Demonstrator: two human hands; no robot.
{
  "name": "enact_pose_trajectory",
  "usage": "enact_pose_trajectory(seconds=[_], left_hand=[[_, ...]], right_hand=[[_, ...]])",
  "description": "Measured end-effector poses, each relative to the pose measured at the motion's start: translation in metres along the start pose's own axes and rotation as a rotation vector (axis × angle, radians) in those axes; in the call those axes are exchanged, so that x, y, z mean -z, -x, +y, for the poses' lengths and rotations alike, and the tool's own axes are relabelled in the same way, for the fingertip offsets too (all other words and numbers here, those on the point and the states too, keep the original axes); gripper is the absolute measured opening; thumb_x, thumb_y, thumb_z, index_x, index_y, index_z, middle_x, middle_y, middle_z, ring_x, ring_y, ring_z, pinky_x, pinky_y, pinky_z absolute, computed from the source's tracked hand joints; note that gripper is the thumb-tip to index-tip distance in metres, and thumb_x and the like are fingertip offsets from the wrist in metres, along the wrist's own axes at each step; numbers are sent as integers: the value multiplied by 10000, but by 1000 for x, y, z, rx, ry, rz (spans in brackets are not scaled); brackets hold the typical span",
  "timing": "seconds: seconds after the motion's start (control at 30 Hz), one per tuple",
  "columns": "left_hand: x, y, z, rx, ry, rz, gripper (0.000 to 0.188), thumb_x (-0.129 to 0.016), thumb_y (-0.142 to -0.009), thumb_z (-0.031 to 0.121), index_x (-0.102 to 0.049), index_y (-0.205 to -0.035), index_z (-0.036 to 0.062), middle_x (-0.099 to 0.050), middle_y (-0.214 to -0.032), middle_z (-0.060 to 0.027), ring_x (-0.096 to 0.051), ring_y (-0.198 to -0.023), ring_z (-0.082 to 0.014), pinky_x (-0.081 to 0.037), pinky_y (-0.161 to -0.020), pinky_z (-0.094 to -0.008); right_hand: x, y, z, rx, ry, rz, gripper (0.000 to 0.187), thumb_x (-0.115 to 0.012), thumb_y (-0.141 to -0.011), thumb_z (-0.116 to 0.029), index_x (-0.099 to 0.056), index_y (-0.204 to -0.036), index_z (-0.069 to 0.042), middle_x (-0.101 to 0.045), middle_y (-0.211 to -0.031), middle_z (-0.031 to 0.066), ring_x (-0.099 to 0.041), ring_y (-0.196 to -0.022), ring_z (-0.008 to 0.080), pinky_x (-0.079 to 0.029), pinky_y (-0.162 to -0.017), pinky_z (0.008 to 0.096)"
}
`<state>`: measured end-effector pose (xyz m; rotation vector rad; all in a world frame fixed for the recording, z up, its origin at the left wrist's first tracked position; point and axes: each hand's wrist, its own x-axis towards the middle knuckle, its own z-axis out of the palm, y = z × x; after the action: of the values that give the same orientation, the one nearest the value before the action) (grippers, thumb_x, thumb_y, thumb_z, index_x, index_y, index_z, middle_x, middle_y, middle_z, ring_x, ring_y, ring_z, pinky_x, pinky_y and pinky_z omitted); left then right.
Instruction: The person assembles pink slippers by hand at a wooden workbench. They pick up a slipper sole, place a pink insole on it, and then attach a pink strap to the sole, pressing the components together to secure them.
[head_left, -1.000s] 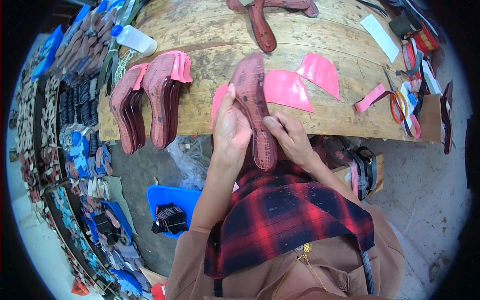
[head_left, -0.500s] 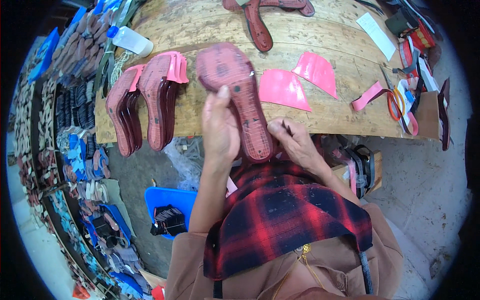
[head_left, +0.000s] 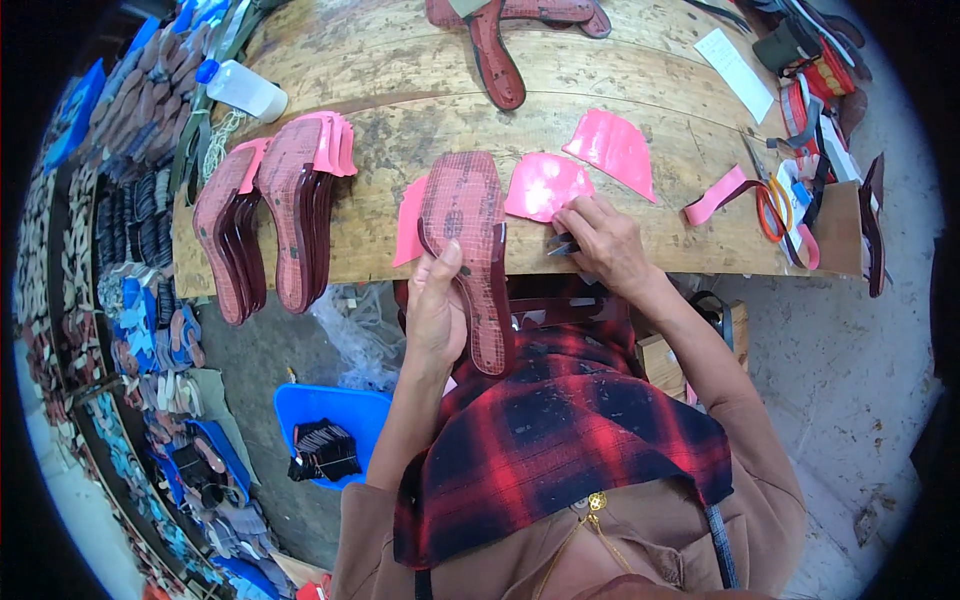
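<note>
Gripping a long, narrow-waisted insole of brick-red, grid-patterned material with a dark red edge (head_left: pixel 465 200), the left hand (head_left: pixel 437 310) keeps its thumb on the upper face, its other fingers hidden beneath. The insole is at the near edge of a worn wooden table (head_left: pixel 390 150), its broad end over the tabletop and its narrow heel past the edge, above the red-and-black checked cloth apron (head_left: pixel 590 420). A glossy pink sheet piece (head_left: pixel 409 225) shows from behind the insole's left side. The right hand (head_left: pixel 607 245) has its fingers bunched narrow around a small grey metallic tool (head_left: pixel 564 247), whose kind I cannot tell; its fingertips meet the near edge of a second glossy pink piece (head_left: pixel 545 186). A third, roughly fan-shaped pink piece (head_left: pixel 612 150) lies just beyond. Left of the insole rest two overlapping stacks of similar red insoles (head_left: pixel 297 215) with pink flaps at their broad ends.
</note>
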<state>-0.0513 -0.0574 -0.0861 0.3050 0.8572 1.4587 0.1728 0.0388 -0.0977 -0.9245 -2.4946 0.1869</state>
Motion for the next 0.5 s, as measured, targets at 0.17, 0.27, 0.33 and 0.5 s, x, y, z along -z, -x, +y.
enact_pose_trajectory(seconds=[0.17,0.27,0.33,0.5], left_hand=[[-10,5,1,14,-51,-43,241,-601,-932,136,-602,-1146,25,-654,-1097,-35,-611,-1000,-127,-469,-921,-313],[-7,16,7,79,-249,-204,251,-624,-916,135,-618,-1133,8,-665,-1052,-36,-614,-956,-121,-487,-881,-300],[-13,20,12,87,-423,-313,334,-683,-888,159,-611,-1162,-18,-667,-1038,-42,-609,-936,-115,-501,-839,-297],[-45,26,36,0,-614,-371,519,-773,-815,280,-582,-1173,-44,-686,-1000,-95,-640,-891,-144,-508,-799,-303]], right_hand=[[6,-11,10,-163,-247,-77,297,-722,-714,-162,-572,-953,-70,-520,-900,93,-587,-854,293,-495,-695,409],[5,-17,10,-166,-187,-162,341,-719,-744,-166,-561,-1026,-58,-526,-973,109,-591,-899,313,-497,-729,420],[3,-19,11,-117,-202,-61,371,-712,-748,-166,-552,-1064,-57,-527,-1003,112,-592,-904,319,-497,-730,420],[6,-16,15,-74,-291,-90,383,-688,-751,-142,-549,-1097,-52,-542,-1004,117,-597,-912,334,-509,-734,427]])
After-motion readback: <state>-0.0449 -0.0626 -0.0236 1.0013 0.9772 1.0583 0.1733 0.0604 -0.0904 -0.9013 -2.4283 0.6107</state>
